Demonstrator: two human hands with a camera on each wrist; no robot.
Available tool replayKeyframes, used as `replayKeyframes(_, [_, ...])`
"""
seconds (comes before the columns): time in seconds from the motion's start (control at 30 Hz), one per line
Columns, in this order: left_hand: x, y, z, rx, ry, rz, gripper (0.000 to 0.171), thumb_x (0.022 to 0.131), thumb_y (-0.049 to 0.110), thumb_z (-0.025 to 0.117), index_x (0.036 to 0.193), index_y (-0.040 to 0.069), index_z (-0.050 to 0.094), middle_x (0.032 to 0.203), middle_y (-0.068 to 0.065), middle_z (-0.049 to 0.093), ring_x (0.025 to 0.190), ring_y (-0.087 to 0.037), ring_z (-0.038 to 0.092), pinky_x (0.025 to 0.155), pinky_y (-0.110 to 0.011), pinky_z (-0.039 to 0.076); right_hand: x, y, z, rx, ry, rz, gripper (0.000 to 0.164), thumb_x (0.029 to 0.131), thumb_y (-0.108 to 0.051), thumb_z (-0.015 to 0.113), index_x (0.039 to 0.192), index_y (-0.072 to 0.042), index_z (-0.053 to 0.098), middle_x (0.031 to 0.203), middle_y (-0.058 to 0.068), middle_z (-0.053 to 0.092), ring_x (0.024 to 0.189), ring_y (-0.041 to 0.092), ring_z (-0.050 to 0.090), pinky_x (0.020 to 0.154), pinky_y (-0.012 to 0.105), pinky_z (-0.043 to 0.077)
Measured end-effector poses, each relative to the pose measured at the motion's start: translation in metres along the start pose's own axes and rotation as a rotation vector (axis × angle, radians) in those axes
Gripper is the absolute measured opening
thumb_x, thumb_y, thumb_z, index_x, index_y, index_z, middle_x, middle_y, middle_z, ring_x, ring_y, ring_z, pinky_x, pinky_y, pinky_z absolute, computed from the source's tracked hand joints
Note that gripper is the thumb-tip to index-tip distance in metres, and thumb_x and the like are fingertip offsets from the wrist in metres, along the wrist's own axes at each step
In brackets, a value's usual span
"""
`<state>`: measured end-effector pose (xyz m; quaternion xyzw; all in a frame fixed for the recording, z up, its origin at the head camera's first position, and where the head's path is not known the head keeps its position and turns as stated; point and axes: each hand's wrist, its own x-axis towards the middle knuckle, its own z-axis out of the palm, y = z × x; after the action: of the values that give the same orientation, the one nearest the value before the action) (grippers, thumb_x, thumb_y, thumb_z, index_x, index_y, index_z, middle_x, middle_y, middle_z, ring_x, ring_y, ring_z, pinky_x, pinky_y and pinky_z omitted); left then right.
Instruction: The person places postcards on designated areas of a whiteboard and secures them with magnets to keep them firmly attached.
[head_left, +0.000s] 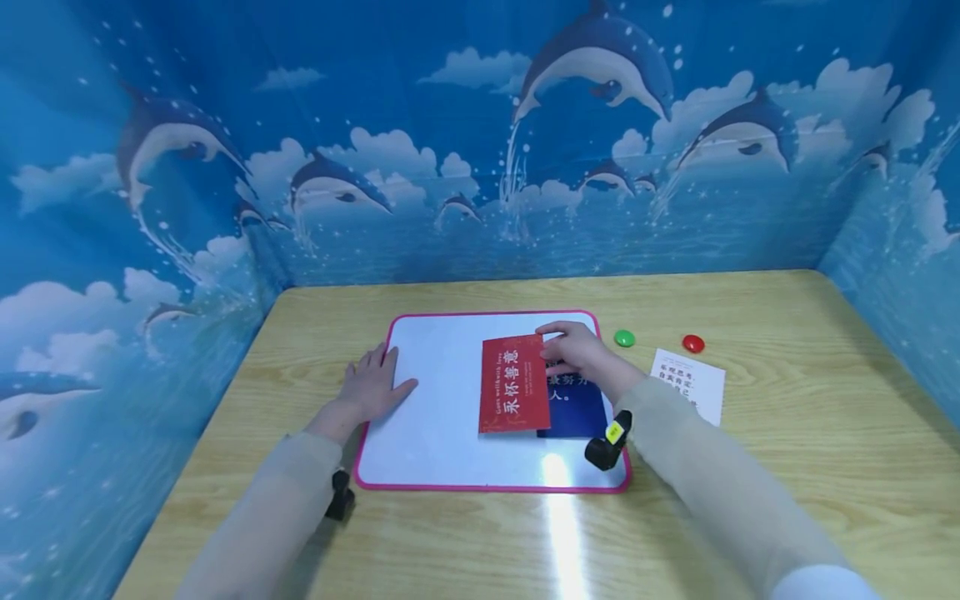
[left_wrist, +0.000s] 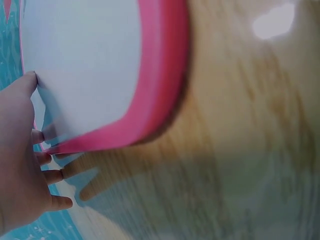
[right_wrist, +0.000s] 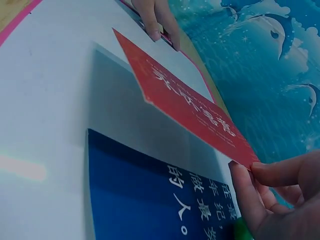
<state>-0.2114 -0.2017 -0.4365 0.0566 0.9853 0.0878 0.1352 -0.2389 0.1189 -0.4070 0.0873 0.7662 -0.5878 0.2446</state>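
Red rectangular thin card with white lettering (head_left: 514, 396), head view: is hanging above the pink-rimmed rectangular whiteboard (head_left: 435, 437) and overlapping the left part of the dark-blue card with white lettering (head_left: 577, 414).
Right hand (head_left: 573, 347), head view: is pinching the red card at its upper right, the forearm slanting in from the lower right.
Left hand (head_left: 371, 387), head view: is lying across the whiteboard's left edge, fingers spread, thumb pointing inward.
Pale grey sleeve (head_left: 723, 483), head view: is covering part of the white square card with dark lettering (head_left: 703, 387); a backward pull could probably drag that card.
Pink rim, left wrist view: is passing beneath the spread hand; uneven pressing there might make the whiteboard slide on the light wooden bench (left_wrist: 260, 125).
Red card's free end, right wrist view: is tilting unsupported, casting a shadow; thumb and fingers are gripping only one end, so it could swing, or snag and shift the blue card.
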Motion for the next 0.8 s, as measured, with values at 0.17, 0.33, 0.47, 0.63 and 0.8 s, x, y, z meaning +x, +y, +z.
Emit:
replayKeyframes(0.17, [0.001,-0.002,0.002,0.001,0.0,0.0,0.076,0.096,0.048,0.041,0.149,0.001,0.014,0.154,-0.026,0.009,0.141,-0.046,0.01,0.111,-0.065,0.01,0.003,0.0,0.009,-0.005,0.005,-0.004,0.047,0.091,0.003,0.049,0.138,-0.003,0.043,0.106,0.017,0.059,0.072,0.012,0.062,0.064,0.029,0.058])
replayKeyframes(0.33, [0.0,-0.002,0.002,0.006,0.0,0.002,0.076,0.096,0.049,0.04,0.149,0.001,0.014,0.154,-0.026,0.01,0.141,-0.046,0.011,0.111,-0.065,0.011,0.006,0.001,0.015,-0.008,0.017,0.023,0.046,0.092,0.002,0.05,0.137,-0.006,0.044,0.111,0.019,0.059,0.071,0.013,0.063,0.062,0.028,0.058])
replayKeyframes(0.47, [-0.001,0.0,0.0,-0.002,-0.002,0.005,0.075,0.096,0.047,0.041,0.148,-0.001,0.015,0.154,-0.027,0.011,0.14,-0.047,0.012,0.11,-0.065,0.012,0.006,0.0,0.019,-0.013,0.012,0.012,0.046,0.092,0.002,0.048,0.137,-0.004,0.044,0.109,0.019,0.06,0.073,0.014,0.063,0.063,0.029,0.058])
replayKeyframes(0.63, [-0.002,0.001,0.0,-0.018,-0.002,0.007,0.076,0.096,0.047,0.041,0.148,-0.001,0.015,0.154,-0.027,0.01,0.14,-0.047,0.011,0.11,-0.066,0.011,0.006,-0.002,0.021,-0.017,0.019,0.006,0.046,0.091,0.003,0.047,0.137,-0.003,0.044,0.101,0.016,0.06,0.069,0.013,0.062,0.061,0.028,0.058])
replayKeyframes(0.8, [0.0,0.0,0.002,-0.012,0.003,0.005,0.076,0.096,0.047,0.041,0.148,-0.001,0.015,0.154,-0.027,0.01,0.141,-0.047,0.011,0.111,-0.065,0.011,0.006,-0.003,0.023,-0.028,0.029,0.028,0.045,0.092,0.002,0.048,0.136,-0.005,0.045,0.105,0.017,0.059,0.066,0.013,0.061,0.06,0.027,0.057])
